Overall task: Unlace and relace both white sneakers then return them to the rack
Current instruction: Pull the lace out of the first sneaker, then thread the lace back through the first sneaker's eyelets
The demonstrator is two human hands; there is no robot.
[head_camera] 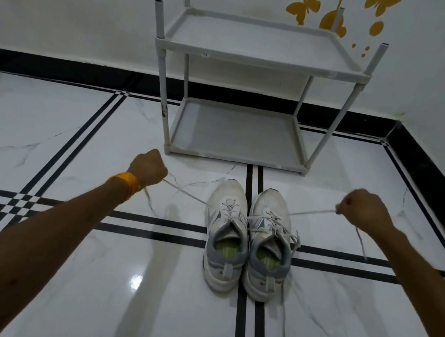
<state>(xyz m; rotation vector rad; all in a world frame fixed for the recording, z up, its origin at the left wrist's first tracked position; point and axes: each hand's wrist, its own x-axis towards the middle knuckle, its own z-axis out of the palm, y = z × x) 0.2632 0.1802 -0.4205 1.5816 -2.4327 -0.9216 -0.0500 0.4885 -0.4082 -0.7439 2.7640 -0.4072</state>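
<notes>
Because both arms are spread wide, the lace is drawn taut: each hand pulls one end outward, which reads as snugging or evening it through the eyelets.

Left hand (149, 166): clenched around the left lace end (184, 190), which runs to the sneakers; a loose tail hangs below the fist.
Right hand (363, 207): pinched shut on the right lace end (311, 211), its tail also dangling.
Which shoe: both ends seem to meet at the right sneaker (269, 240), though where they cross the left sneaker (225, 231) I cannot tell for certain.
Sneakers: two, touching side by side, toes toward the rack, on the floor (63, 231) just before the rack's front edge.
Rack (259, 59): one, two shelves, both bare, against the wall.
Stage, judged: lacing unfinished; neither sneaker returned yet.
Wristband (125, 183): one, orange, left wrist.
</notes>
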